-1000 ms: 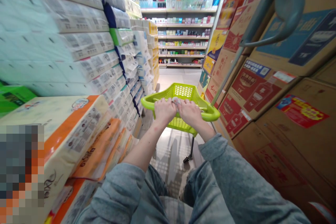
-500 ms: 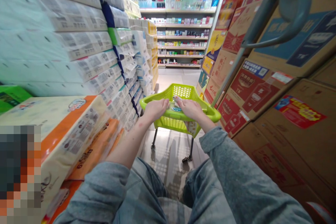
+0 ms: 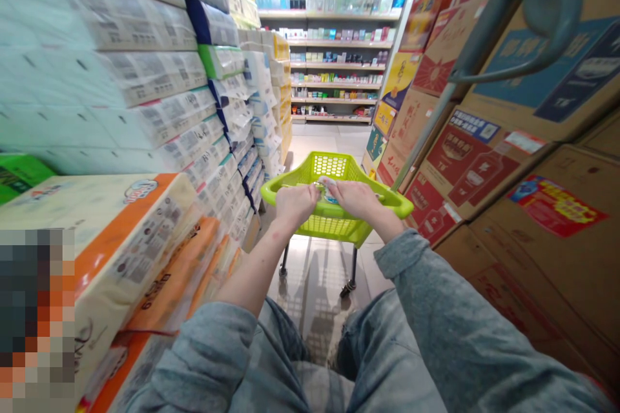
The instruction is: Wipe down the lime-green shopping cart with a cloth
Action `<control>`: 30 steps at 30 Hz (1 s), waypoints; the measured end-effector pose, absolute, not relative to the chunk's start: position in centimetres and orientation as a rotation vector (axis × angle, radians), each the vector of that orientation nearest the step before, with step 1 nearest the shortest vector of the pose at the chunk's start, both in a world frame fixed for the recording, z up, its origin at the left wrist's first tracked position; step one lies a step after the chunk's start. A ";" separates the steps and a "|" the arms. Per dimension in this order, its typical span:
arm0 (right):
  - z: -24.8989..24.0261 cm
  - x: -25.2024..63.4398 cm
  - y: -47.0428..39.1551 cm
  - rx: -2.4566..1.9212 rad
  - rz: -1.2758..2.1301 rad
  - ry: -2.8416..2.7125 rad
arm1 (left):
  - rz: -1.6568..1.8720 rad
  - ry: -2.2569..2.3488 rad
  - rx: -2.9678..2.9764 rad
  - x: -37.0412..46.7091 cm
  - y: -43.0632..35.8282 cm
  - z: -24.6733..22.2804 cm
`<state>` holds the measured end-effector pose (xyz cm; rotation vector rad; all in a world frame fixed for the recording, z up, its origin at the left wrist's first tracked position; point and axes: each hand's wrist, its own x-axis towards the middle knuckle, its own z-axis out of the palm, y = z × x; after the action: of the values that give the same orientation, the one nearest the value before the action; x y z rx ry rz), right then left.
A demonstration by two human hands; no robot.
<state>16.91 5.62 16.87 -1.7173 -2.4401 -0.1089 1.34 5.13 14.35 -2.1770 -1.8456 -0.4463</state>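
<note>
Lime-green plastic shopping cart (image 3: pixel 329 228) ahead, handlebar (image 3: pixel 331 210) crosswise; left hand (image 3: pixel 296 204) closed round it, right hand (image 3: pixel 356 199) likewise, touching whitish wad (image 3: pixel 326 181).

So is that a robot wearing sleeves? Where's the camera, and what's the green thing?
No robot here! It's a person with bare hands, and all the pictures come from a camera on their head, looking forward and down. The green basket cart has wheels. The left hand grips its near side; the right hand is there too, beside a small pale thing too blurry to name. Wrapped packs are stacked on the left, cardboard boxes on the right, and full shelves stand ahead.
</note>
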 end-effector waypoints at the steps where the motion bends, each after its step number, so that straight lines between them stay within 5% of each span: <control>1: 16.9 16.6 5.6 -1.744 -0.111 -2.434 | -0.459 -1.851 -2.157 1.6 5.0 14.2; 21: 16.0 17.2 4.6 -1.661 -0.294 -2.213 | -0.207 -1.860 -2.268 -1.0 5.2 15.2; 30: 15.7 17.4 4.8 -1.759 -0.356 -2.118 | -0.467 -1.754 -2.343 -0.4 4.1 14.7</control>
<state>17.41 4.82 15.74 -1.7587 -2.1180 -0.3563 -0.39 4.07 14.71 -2.3429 -1.7537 -0.4670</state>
